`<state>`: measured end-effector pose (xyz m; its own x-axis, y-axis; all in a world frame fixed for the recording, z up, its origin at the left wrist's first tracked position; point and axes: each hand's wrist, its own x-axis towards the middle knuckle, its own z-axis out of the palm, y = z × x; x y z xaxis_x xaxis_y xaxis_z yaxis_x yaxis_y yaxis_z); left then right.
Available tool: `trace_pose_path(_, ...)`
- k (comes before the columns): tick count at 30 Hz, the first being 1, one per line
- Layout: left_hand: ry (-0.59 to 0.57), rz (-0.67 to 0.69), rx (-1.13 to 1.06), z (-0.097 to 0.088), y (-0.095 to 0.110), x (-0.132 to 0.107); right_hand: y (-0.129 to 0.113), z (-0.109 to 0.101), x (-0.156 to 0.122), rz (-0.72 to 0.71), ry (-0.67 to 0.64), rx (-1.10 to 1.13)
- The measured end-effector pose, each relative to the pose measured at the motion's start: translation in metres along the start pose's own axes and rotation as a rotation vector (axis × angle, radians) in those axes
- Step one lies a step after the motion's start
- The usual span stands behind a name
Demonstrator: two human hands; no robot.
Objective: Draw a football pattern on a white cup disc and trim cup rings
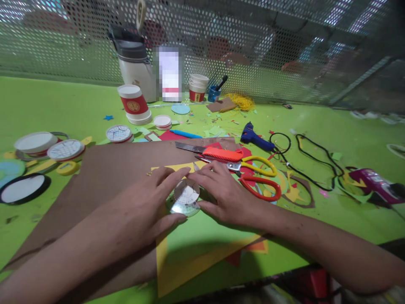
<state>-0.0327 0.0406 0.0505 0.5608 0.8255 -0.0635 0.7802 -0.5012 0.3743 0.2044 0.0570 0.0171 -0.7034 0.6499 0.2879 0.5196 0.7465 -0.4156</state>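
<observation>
Both of my hands meet over a small round disc [186, 193] with a dark line pattern on white and a clear, shiny lower rim. My left hand [160, 198] curves round its left side, thumb at the lower edge and fingers at the top. From the right, my right hand [223, 190] grips it between thumb and fingers; part of the disc is hidden beneath them. Under the disc lie a green sheet [202, 238] and a yellow sheet [164, 276]. Just beyond my right hand are an orange utility knife [221, 153] and scissors [261, 188] with yellow and red handles.
Brown cardboard [107, 177] spreads across the left. Patterned round lids [66, 150], a paper cup [133, 103] and a blue pen [186, 134] lie farther back. At right are a blue glue gun [256, 138], its black cord [319, 181] and a purple can [376, 184].
</observation>
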Motion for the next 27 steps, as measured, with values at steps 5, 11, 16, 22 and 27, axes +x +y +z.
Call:
trace_pose_path(5,0.001,0.002,0.005,0.0003,-0.0017,-0.0013,0.0004,0.0012,-0.0015,-0.017,0.027,-0.002)
trace_pose_path(11,-0.007,-0.012,0.009,0.0005,-0.0010,-0.0012,0.0002,0.0021,-0.0016,-0.044,0.047,-0.043)
trace_pose_path(16,-0.004,-0.003,0.012,0.0036,-0.0039,-0.0002,0.0003,0.0032,-0.0014,-0.077,0.063,-0.055)
trace_pose_path(22,0.007,0.018,0.020,0.0011,-0.0032,-0.0007,0.0013,0.0025,-0.0030,-0.070,0.055,-0.033)
trace_pose_path(27,0.010,0.016,0.028,0.0013,-0.0036,0.0019,0.0019,0.0012,-0.0041,-0.083,0.065,-0.035)
